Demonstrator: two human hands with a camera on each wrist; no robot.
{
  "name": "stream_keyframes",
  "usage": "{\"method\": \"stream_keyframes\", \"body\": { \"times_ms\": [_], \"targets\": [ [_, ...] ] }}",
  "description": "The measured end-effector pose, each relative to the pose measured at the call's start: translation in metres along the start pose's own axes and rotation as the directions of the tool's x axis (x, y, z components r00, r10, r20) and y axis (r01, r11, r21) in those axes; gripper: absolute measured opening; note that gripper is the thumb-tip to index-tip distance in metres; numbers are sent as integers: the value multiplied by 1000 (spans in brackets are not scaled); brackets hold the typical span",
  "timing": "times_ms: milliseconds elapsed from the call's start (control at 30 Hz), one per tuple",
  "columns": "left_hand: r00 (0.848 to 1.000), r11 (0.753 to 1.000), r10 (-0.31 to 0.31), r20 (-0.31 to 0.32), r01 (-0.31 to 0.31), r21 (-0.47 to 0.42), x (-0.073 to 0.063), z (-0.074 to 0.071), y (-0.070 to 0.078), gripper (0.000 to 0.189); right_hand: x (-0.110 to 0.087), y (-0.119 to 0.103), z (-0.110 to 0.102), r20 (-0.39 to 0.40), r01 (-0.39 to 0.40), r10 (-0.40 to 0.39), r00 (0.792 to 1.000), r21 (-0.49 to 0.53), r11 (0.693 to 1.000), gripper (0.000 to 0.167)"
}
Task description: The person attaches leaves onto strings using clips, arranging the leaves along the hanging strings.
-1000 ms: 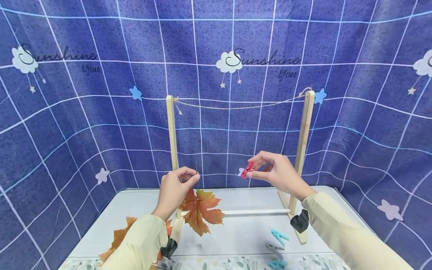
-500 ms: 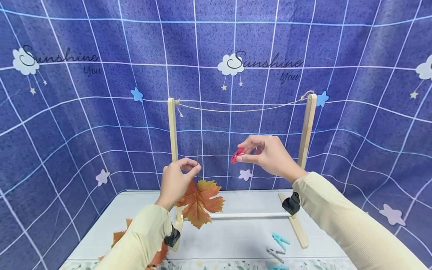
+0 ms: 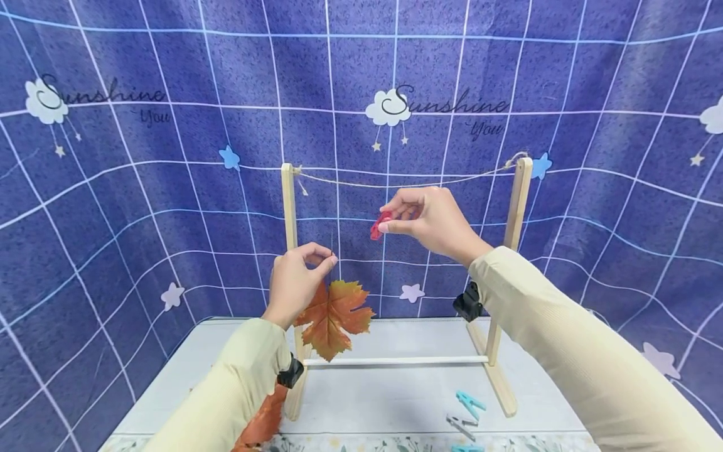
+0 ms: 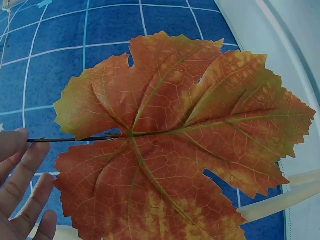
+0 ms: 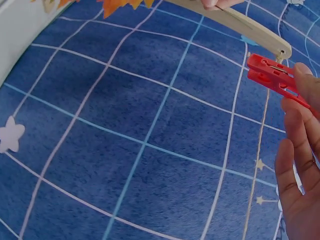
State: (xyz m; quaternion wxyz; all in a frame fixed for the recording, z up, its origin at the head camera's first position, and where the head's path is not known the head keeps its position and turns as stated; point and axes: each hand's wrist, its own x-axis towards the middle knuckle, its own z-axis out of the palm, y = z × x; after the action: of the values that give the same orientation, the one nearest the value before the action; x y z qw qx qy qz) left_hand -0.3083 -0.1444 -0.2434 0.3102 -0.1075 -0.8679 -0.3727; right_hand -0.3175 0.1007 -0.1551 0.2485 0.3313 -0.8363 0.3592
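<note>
Head view: I'm watching someone in cream sleeves [image 3: 542, 326] with both hands in the air, each one pinching something small.
Left hand: this one [image 3: 296, 279] has its grip closed right down, thumb against fingertips, on the thin dark stem [image 4: 75, 139] of a big artificial leaf; the other fingers curve loosely.
Leaf: the orange-red maple-shaped leaf with yellow-green edges [image 3: 334, 320] dangles below that hand, well under the cord. Veins show really clearly in the left wrist view.
Right hand: higher up [image 3: 435, 220], its grip only as wide as the red plastic clothespin [image 3: 380, 226] between thumb and fingertips. Can't tell if the pin is being squeezed.
Cord: beige twine [image 3: 361, 184] sagging a bit between a pale wooden left post [image 3: 290, 210] and a matching right post [image 3: 516, 207]. Clothespin sits below it in the head view.
Stand bottom: white rod [image 3: 395, 361] joining the posts low down.
Table: white top [image 3: 384, 395], leafy-print strip [image 3: 339, 443] along the near edge.
Spare pins: teal clothespin [image 3: 470, 402] beside a grey one [image 3: 460, 425], over on the right.
Other leaf: rusty orange [image 3: 262, 417], partly hidden by the left sleeve.
Backdrop: blue-purple fabric [image 3: 169, 251] with a pale grid, stars and "Sunshine You" clouds.
</note>
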Motion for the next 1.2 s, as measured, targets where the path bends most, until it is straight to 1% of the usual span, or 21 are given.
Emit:
{"method": "stream_keyframes", "body": {
  "times_ms": [167,333,433,600,767,933,1033,1200],
  "targets": [
    [1000,1000,-2,3,2,4,7,2,4,16,14,-3,-2,12,-11,11,1000,0,1000,16],
    [1000,1000,9,-13,-9,21,17,3,9,17,26,-7,-4,3,-24,24,1000,6,1000,17],
    [1000,1000,9,-16,-9,28,22,3,13,19,33,-8,-3,-4,-13,13,1000,6,1000,17],
    [1000,999,-22,-20,23,38,29,4,19,19,48,-10,1,-31,-3,3,1000,14,1000,17],
    [998,998,-48,-38,50,48,38,5,25,20,63,-17,4,-55,0,1,998,26,1000,18],
    [995,995,-73,-70,78,70,46,8,30,20,75,-23,7,-67,-27,30,997,54,998,17],
    [991,991,-86,-106,96,89,50,10,32,19,81,-25,9,-65,-50,54,996,65,997,17],
    [984,987,-97,-147,115,115,56,13,38,19,88,-24,10,-66,-58,61,996,40,998,17]
  ]
}}
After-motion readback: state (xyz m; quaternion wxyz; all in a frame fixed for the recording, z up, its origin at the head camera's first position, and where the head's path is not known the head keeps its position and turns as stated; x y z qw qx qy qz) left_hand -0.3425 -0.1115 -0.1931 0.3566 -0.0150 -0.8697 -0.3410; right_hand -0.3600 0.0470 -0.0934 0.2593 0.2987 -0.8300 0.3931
